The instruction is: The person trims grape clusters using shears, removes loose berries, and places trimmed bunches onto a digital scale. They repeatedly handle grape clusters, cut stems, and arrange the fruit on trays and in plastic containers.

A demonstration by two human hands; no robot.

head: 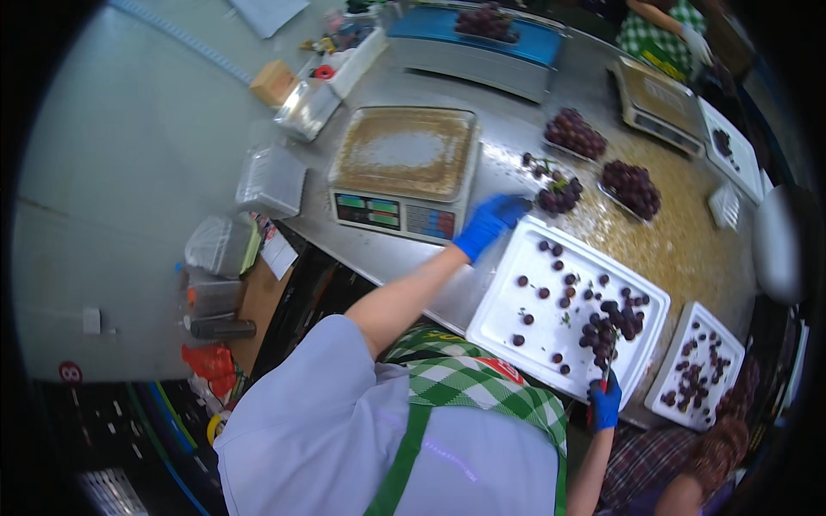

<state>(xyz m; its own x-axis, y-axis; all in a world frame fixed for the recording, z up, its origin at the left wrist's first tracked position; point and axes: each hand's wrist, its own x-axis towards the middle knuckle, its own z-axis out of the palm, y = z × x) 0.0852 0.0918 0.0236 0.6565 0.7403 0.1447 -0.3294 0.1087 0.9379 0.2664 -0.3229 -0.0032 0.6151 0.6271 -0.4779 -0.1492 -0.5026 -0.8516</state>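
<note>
My right hand (604, 403), in a blue glove with dark fingers, grips red-handled scissors (605, 384) at the near edge of a white foam tray (493, 313). The blades point at a bunch of dark grapes (610, 329) lying in that tray. Loose grapes (544, 293) and small green stem bits are scattered around it. My left hand (493, 222), gloved the same way, reaches over the metal table by the tray's far left corner. It is blurred, and its fingers come close to a small grape bunch with green stems (560, 195); whether they hold anything is unclear.
A digital scale (406, 155) stands left of the grapes. Two packed grape punnets (574, 134) sit beyond the tray. Further off are a blue-topped wrapping machine (474, 39) and a second scale (661, 106). Another foam tray of grapes (697, 367) lies right, beside a person. Someone's gloved hand (697, 45) shows far right.
</note>
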